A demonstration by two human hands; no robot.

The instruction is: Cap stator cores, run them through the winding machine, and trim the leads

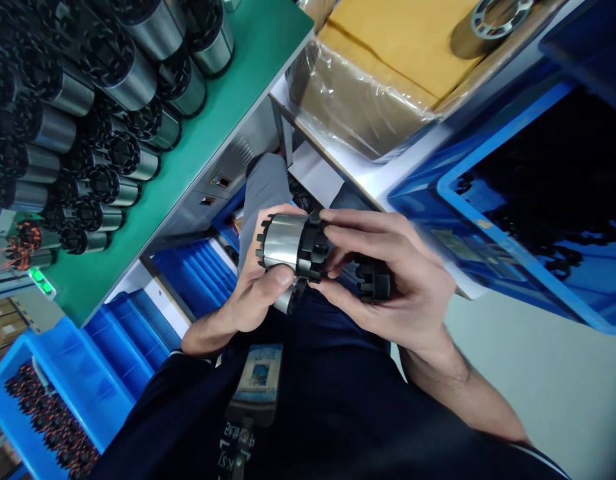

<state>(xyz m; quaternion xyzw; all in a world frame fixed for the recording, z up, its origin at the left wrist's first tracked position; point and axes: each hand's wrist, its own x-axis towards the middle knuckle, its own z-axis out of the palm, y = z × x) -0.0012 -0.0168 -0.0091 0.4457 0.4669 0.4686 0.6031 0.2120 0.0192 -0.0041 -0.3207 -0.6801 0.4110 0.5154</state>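
A silver metal cylinder (284,240) with black toothed plastic at both ends lies in my left hand (258,293), whose thumb presses on its near side. Part of another silver piece (287,300) shows just beneath it, below my thumb. My right hand (398,280) has its fingertips and thumb on the black toothed ring (314,248) at the cylinder's right end. A loose black toothed ring (373,280) is also tucked inside my right palm, behind the pinching fingers.
Rows of similar cylinders (131,73) stand on a green bench (258,60) at upper left. A blue bin (528,253) of black parts is at right, a plastic-lined box (358,100) at top. Blue trays (103,360) sit at lower left.
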